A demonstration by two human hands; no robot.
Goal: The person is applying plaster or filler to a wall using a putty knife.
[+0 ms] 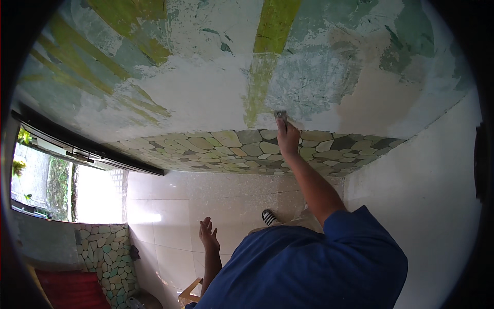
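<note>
My right hand (289, 139) grips a small metal scraper (280, 114) and holds it against the painted wall (206, 85), just above a band of stone mosaic (216, 149). Much of the scraper's handle is hidden by my fingers. Around the blade the wall is patchy: a vertical yellow-green stripe (262, 77) on its left, a scuffed pale green area (314, 82) above and to its right. Low on the left, my left hand (208, 237) hangs in the air above the floor, open and holding nothing.
Pale floor tiles (175, 206) carry white specks near the wall's foot. A white side wall (411, 206) closes off the right. To the left are a bright doorway (98, 193), a red cloth-like surface (74, 289) and a stone-clad block (110, 257). A wooden frame (189, 292) stands beside my left arm.
</note>
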